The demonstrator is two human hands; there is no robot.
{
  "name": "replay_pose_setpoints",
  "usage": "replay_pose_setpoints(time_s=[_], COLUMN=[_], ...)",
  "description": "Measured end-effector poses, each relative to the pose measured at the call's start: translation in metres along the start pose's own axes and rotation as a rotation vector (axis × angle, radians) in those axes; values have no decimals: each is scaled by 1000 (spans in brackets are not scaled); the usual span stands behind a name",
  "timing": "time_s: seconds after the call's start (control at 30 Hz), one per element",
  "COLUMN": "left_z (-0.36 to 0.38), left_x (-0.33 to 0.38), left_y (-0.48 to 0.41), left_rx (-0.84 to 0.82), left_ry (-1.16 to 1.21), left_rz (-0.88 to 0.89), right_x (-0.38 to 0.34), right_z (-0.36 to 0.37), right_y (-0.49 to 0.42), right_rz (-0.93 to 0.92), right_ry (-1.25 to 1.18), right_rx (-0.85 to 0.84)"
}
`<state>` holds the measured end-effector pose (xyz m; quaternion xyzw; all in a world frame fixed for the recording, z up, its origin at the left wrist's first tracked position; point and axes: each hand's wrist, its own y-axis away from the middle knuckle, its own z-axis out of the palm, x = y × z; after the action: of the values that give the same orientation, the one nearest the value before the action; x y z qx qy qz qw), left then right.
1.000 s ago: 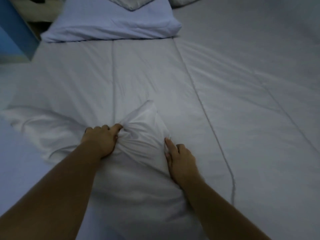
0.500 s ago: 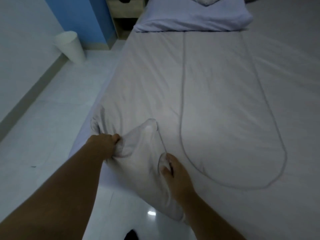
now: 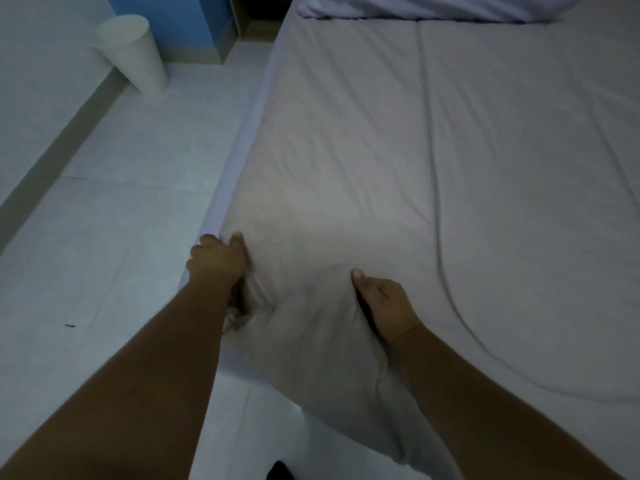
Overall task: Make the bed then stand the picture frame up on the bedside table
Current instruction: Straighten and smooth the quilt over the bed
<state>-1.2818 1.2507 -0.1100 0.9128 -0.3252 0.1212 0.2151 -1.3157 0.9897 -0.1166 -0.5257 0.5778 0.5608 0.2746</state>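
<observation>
The bed [image 3: 346,140] filled most of my view, its grey cover [image 3: 502,168] lying flat up to the head end, where one pillow [image 3: 433,6] showed at the top edge. Beside the bed ran a pale tiled floor [image 3: 114,209], a blue wall panel [image 3: 173,19] at the far end, and one white bin [image 3: 130,51] standing against the skirting. A sliver of what was probably the bedside table [image 3: 242,15] sat between the blue panel and the bed, though the light was too dim for me to be sure, and I could see no picture frame there. I counted two bare hands, both on the near corner of the cover. My left hand [image 3: 216,259] had its grip closed around a bunch of the fabric at the side edge of the mattress; my right hand [image 3: 382,304] pinched a fold a little further in, thumb on top. Half a second earlier the corner had stood up in a puffed hump between my hands, and the raised seam had looped wide across the bed; the hump had since flattened, the cover reached the side edge, and the bedside table's drawer had slipped out of view.
</observation>
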Motion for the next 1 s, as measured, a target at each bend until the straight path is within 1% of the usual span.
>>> replay_pose_setpoints(time_s=[0.07,0.1,0.17,0.23,0.3,0.33,0.43,0.5,0.57,0.7,0.8,0.9,0.97,1.0], left_z=[2,2,-3,-11,-23,-28,-33,-34,-33,-22,-12,-7,-2,1], left_x=[-3,-5,-13,-30,-47,-53,-52,-36,-6,73,118,126,119,116], left_y=[-18,-24,-33,-42,-53,-58,-77,-90,-112,-169,-206,-230,-236,-238], left_rx=[-57,-75,-71,-42,-13,-24,-179,-240,-235,-236,-200,-103,-94,-116], left_ry=[17,29,41,59,45,22,-29,14,63,55,61,40,24,19], left_rz=[53,99,168,167,158,180,244,214,181,222,265,251,225,224], right_x=[-6,-11,-23,-34,-43,-47,-55,-60,-62,-76,-88,-98,-104,-107], right_z=[16,24,36,41,38,35,26,23,22,26,28,30,30,29], right_y=[-7,-12,-23,-39,-57,-67,-96,-118,-143,-195,-237,-268,-282,-289], right_rz=[112,128,93,52,18,-4,-86,-144,-177,-269,-258,-245,-243,-223], right_ry=[-26,-33,-53,-47,35,94,377,561,675,757,823,831,836,836], right_rx=[-96,-111,-86,0,113,167,280,314,347,492,492,490,493,497])
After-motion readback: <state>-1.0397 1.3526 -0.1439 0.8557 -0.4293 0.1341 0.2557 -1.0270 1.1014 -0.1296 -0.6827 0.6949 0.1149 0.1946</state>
